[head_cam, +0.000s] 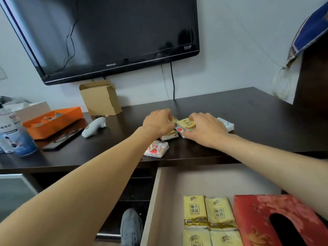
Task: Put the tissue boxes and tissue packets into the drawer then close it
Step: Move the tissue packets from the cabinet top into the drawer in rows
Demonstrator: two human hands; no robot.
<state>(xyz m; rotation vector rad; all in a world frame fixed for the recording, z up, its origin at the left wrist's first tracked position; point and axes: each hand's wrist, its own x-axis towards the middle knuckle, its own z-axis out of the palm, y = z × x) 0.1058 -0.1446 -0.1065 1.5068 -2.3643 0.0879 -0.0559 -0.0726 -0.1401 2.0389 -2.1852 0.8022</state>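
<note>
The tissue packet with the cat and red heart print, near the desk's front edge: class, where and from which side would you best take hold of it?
Grip the cat-print tissue packet across its two long edges, coming from above. It lies flat on the desk, apart from the other packets, so its sides are clear for fingers.

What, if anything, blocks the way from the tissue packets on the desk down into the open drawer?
Nothing visible does. The packets lie under both hands near the desk edge, and the drawer below is open, with bare floor behind the packs already inside.

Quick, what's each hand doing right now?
Left hand: curled over small yellow tissue packets; grip unclear.
Right hand: gripping a yellow plastic-wrapped tissue packet.
</note>
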